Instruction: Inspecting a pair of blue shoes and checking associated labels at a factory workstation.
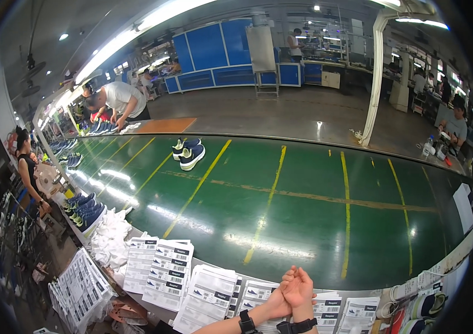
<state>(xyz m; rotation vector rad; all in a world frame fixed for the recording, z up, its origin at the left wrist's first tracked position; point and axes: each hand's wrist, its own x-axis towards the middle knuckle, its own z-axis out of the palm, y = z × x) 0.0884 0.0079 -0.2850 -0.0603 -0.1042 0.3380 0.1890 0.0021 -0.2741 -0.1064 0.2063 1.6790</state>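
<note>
Two bare hands meet at the near edge of a long green worktop [303,234], right of the middle. The right hand [298,286] is unclenched, its palm turned up and its fingers loosely bent. The left hand [274,306] reaches across from the left and touches it near the wrist; its fingers are partly hidden, so I cannot tell whether they grip. Each wrist wears a black band [246,322].

Below and to either side of the hands, printed label sheets [208,298] lie in a row of flat stacks along the near edge. They are white with grey panels, marked with dark rectangles, barcodes and small pictures of a blue shoe—several labels to a sheet on the stack farther left. The stacks overlap in places, their edges not quite squared. Another sheaf of sheets [80,292] sits lower at the near left, in clear plastic.

Crumpled white paper [111,236] is heaped left of the stacks, with dark blue shoes [86,211] beyond it. A navy pair with pale soles [191,156] stands on the far side of the worktop, among yellow stripes [272,192]. At the far left, a co-worker in a pale shirt [122,97] bends over more shoes.
</note>
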